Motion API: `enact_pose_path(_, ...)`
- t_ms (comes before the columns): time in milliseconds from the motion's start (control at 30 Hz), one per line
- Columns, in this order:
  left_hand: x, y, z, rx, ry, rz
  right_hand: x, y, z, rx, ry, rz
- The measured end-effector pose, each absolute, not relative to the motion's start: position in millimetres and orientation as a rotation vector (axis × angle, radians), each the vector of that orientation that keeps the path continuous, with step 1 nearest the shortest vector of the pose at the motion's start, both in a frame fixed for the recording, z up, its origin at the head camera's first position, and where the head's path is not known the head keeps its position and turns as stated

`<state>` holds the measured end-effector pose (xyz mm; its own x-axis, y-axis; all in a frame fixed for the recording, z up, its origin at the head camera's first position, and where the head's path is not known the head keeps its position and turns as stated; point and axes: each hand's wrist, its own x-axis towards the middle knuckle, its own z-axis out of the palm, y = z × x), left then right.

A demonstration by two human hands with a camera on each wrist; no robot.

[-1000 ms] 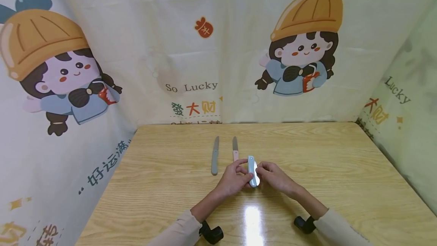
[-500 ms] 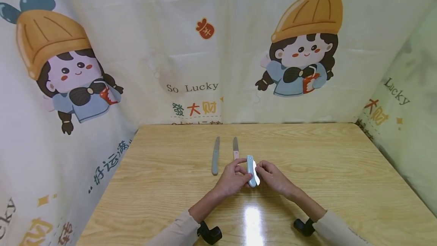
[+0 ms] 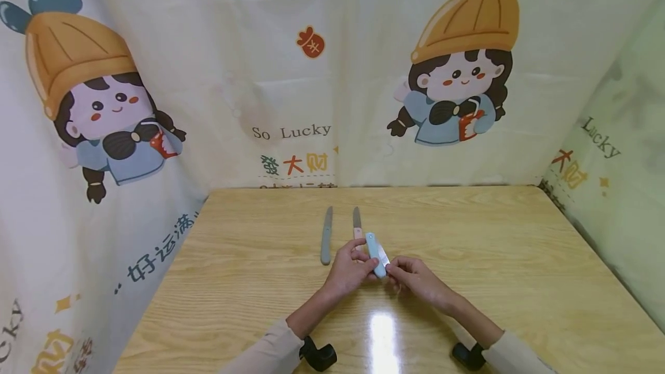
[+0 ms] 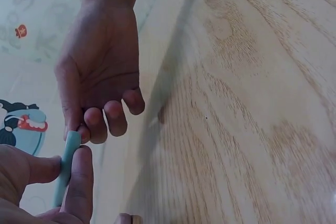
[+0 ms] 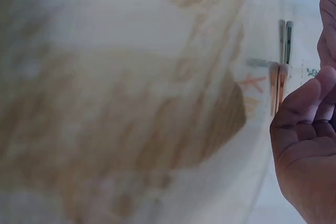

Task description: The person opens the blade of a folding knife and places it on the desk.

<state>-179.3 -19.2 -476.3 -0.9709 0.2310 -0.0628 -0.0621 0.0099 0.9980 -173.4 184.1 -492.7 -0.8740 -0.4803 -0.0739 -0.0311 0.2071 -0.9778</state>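
A light-blue folding knife (image 3: pixel 372 249) is held up over the table, its blade (image 3: pixel 383 254) part-way out on the right side of the handle. My left hand (image 3: pixel 346 272) grips the handle between thumb and fingers; the left wrist view shows the thumb and a finger on either side of that handle (image 4: pixel 65 166). My right hand (image 3: pixel 423 284) pinches the lower end of the blade with its fingertips. In the right wrist view the right hand (image 5: pixel 310 150) shows at the edge, and the folding knife is out of sight.
Behind the hands lie a grey-green-handled knife (image 3: pixel 326 238) and a pink-handled knife (image 3: pixel 357 224), the pink one partly behind my left fingers. Below them is a wooden table (image 3: pixel 260 293), with a printed curtain (image 3: pixel 363 74) along its back and sides.
The folding knife has shifted left and slightly up and now leans with its top to the left. My right fingertips stay at the blade, which stands a little farther out from the handle.
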Motion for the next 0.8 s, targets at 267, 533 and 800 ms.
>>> enact_pose_path(267, -180, -16, -477, 0.183, 2.08, 2.057, -175, 186, -491, -0.497, 2.1, -1.68)
enact_pose_path(533, -178, -21, -479, 0.265, 2.105, 1.981, -180, 192, -488, -0.513, 2.076, -1.648)
enact_pose_path(800, -174, -24, -479, 0.348, 2.136, 1.93, -182, 201, -491, -0.484, 2.106, -1.672)
